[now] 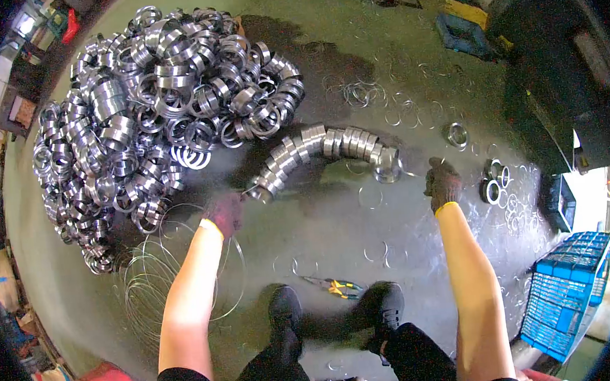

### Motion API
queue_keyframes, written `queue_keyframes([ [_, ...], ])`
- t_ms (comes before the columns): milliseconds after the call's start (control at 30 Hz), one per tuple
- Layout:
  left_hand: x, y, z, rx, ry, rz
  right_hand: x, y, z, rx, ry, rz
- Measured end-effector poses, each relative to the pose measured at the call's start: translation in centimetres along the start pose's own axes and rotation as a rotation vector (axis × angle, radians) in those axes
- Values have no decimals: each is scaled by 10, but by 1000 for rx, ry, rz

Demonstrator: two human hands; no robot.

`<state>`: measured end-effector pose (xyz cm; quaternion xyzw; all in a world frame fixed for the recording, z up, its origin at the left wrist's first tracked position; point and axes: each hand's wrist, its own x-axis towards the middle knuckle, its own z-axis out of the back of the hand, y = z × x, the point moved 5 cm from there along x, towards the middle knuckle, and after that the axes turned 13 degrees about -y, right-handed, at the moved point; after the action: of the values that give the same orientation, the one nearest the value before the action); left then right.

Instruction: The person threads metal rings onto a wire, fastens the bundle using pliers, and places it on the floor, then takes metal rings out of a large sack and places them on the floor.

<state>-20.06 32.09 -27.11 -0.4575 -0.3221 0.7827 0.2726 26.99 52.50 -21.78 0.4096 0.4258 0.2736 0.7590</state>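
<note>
Here's the left hand [226,214], gloved and closed on one end of a wire [248,192] running through an arched row of metal rings [306,144]. Over on the other side, the right hand [443,183] hangs just beyond the row's far end, its grip unclear. A great heap of rings [167,79] rises upper left, pliers [343,288] lie near the shoes [284,310], and a blue crate [560,296] stands lower right.

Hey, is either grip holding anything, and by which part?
The left grip appears to hold a wire by the end beside the row of rings; whether the right grip holds anything can't be told.
</note>
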Motion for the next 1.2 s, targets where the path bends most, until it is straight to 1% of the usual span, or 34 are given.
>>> queue_keyframes([
  [33,-3,6,1,-5,5,0,10,-10,4,-59,79,4],
  [100,-27,14,-2,-437,82,406,21,-36,7,-110,143,-33],
  [133,-39,12,-1,-425,-31,476,23,-47,3,-251,213,89],
  [167,-52,7,-3,-423,-34,477,25,-63,-1,-389,284,210],
  [200,-65,6,-3,-128,-64,461,8,-58,-12,-449,398,566],
  [233,-79,5,-4,167,-93,440,-12,-62,-22,-776,411,960],
  [267,-98,-1,-17,-9,-84,402,-31,-76,-32,-578,430,656],
  [300,-119,-3,-34,-187,-77,362,-68,-74,-42,-812,364,816],
  [333,-132,7,-58,-274,-37,311,-91,-92,-55,-783,390,716],
  [367,-140,14,-83,-360,2,256,-94,-139,-65,-323,423,228],
  [400,-151,3,-109,-297,19,91,-125,-130,-74,-257,453,130],
  [433,-160,-9,-133,-233,37,-70,-151,-114,-86,-451,553,452],
  [467,-169,-18,-151,-44,48,-309,-162,-136,-102,-646,440,1199],
  [500,-176,-24,-165,148,61,-547,-176,-121,-112,-635,596,666],
  [533,-179,-18,-173,146,64,-544,-172,-147,-121,-552,587,711],
  [567,-182,-10,-185,345,115,-589,-165,-174,-125,-469,577,756],
  [600,-185,-7,-192,542,165,-631,-165,-179,-121,-475,578,757],
  [633,-185,-7,-192,538,165,-630,-159,-188,-116,-353,590,487],
  [667,-186,-12,-190,500,235,-616,-155,-203,-112,-226,593,217],
  [700,-186,-14,-189,463,305,-601,-157,-211,-110,-226,593,217],
  [733,-180,-11,-189,462,305,-602,-155,-218,-106,-109,519,164],
  [767,-169,5,-195,378,444,-454,-153,-224,-103,5,444,112],
  [800,-160,27,-204,291,582,-302,-197,-150,-87,-11,274,-413],
  [833,-142,77,-214,5,649,-51,-192,-173,-83,-16,267,-417],
  [867,-141,77,-217,0,655,-49,-178,-196,-81,-17,305,-89],
  [900,-135,65,-221,95,617,-186,-181,-176,-82,-19,341,246],
  [933,-126,52,-226,188,574,-322,-185,-165,-72,-276,297,497],
  [967,-118,36,-230,281,526,-455,-191,-143,-65,-281,296,501],
  [1033,-103,8,-235,471,419,-716,-194,-126,-59,-527,416,437],
  [1067,-101,-1,-238,565,364,-843,-180,-157,-59,-381,455,338],
  [1100,-102,-5,-241,658,307,-970,-180,-149,-53,-385,452,335],
  [1133,-89,25,-255,635,184,-1064,-186,-132,-49,-483,468,608],
  [1167,-92,17,-248,636,190,-1062,-193,-119,-46,-576,481,882],
  [1200,-91,5,-235,586,286,-870,-191,-120,-44,-698,437,1036],
])
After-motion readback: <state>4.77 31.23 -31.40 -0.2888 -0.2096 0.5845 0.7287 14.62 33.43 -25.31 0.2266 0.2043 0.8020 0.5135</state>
